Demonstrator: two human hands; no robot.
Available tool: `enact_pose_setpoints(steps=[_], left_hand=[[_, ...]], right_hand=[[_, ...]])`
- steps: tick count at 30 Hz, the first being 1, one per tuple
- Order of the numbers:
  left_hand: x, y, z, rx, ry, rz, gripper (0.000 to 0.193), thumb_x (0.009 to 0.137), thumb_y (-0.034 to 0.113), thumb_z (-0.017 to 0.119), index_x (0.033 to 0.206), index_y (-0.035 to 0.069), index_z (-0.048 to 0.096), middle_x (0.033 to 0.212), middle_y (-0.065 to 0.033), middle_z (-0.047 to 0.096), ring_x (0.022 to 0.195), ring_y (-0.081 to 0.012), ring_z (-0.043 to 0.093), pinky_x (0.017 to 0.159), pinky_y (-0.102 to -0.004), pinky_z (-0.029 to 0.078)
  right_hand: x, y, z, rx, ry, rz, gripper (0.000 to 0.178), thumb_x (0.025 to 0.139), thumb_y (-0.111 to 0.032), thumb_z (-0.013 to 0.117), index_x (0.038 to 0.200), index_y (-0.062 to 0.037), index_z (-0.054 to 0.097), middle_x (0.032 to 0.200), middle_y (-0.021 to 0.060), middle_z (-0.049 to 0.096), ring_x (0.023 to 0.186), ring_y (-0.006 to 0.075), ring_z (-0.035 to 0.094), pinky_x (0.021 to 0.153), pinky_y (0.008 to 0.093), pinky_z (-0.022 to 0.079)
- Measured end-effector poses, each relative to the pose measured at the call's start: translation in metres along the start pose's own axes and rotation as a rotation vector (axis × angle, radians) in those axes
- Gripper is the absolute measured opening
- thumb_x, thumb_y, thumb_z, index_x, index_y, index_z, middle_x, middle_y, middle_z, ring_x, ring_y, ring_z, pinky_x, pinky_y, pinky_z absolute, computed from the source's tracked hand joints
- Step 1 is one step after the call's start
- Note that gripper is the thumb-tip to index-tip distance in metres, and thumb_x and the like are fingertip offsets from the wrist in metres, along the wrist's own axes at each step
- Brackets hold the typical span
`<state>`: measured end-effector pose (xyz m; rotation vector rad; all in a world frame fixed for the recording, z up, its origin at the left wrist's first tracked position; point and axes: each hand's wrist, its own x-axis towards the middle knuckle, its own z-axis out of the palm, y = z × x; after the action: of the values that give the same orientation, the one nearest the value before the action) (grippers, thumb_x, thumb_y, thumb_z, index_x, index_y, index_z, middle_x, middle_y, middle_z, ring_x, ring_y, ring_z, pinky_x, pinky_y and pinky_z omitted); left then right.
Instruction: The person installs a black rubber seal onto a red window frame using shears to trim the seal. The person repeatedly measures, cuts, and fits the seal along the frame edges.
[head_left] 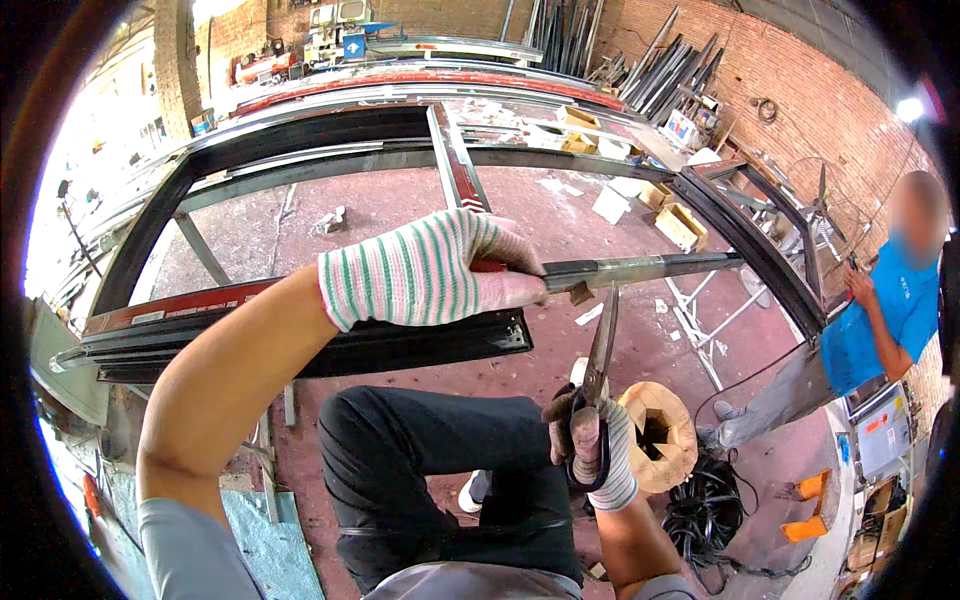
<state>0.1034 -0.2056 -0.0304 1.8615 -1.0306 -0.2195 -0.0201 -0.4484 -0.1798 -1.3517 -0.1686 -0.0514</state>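
My left hand (425, 270), in a white glove with green and pink stripes, reaches over the near side of a dark window frame (300, 345). Its fingers and thumb are closed in a pinch; what lies between them is hidden. A grey metal bar (640, 268) runs rightward from beside those fingertips, passing between two frames. Lower and to the right, my right hand (595, 440), gloved the same way, grips the dark handles of a pair of scissors (602, 350). The scissor blades point up, with their tips near the bar.
A wooden spool-like ring (660, 437) and a heap of black strips (705, 510) lie right of my right hand. A second dark frame (750, 250) sits beyond. A co-worker in a blue shirt (870, 320) stands at the right. Open cardboard boxes (682, 228) lie behind the bar.
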Motion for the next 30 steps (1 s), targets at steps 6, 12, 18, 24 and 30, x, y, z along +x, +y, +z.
enact_pose_setpoints(steps=[6,12,18,24,30], left_hand=[[0.015,0.012,0.007,0.299,0.22,-0.008,0.021,0.091,0.02,0.074,0.1,0.001,0.075,0.088,-0.0122,0.073,0.088,-0.0233,0.069,0.087,-0.0338,0.052],[-0.008,0.016,-0.011,0.644,0.323,0.003,0.039,0.095,0.034,0.068,0.122,0.005,0.068,0.118,-0.0173,0.067,0.108,-0.0278,0.065,0.097,-0.0363,0.049],[-0.021,0.019,-0.002,0.787,0.22,-0.194,0.077,0.085,0.043,0.078,0.144,0.005,0.048,0.11,-0.023,0.067,0.101,-0.0349,0.067,0.09,-0.0403,0.053],[-0.014,0.012,0.002,0.733,0.173,-0.21,0.066,0.089,0.032,0.074,0.143,0.003,0.049,0.115,-0.024,0.067,0.103,-0.0356,0.068,0.091,-0.04,0.053],[-0.007,0.024,0.002,0.748,0.072,-0.261,0.054,0.092,0.023,0.066,0.142,0.008,0.053,0.092,-0.0227,0.068,0.085,-0.0382,0.069,0.079,-0.0406,0.053]], right_hand=[[-0.018,-0.001,-0.013,-0.11,0.057,-0.056,0.065,0.089,-0.062,0.066,0.108,-0.0002,0.058,0.072,0.0033,0.06,0.045,0.0085,0.051,0.039,0.022,0.042],[-0.046,0.029,-0.053,0.004,0.164,-0.003,0.059,0.094,-0.058,0.061,0.094,0.0012,0.064,0.063,0.0035,0.056,0.048,0.0104,0.049,0.043,0.0248,0.042],[-0.055,0.072,-0.041,0.072,0.118,0.194,0.051,0.097,-0.052,0.061,0.094,-0.001,0.061,0.06,0.0005,0.052,0.047,0.0092,0.048,0.043,0.0244,0.045],[-0.062,0.096,-0.007,0.069,0.074,0.273,0.055,0.098,-0.053,0.058,0.087,0.0007,0.064,0.057,0.0024,0.054,0.043,0.0105,0.05,0.041,0.0241,0.041],[-0.076,0.147,0.003,0.213,0.021,0.417,0.051,0.097,-0.049,0.063,0.087,0.001,0.063,0.063,0.0044,0.057,0.046,0.01,0.051,0.042,0.024,0.043]])
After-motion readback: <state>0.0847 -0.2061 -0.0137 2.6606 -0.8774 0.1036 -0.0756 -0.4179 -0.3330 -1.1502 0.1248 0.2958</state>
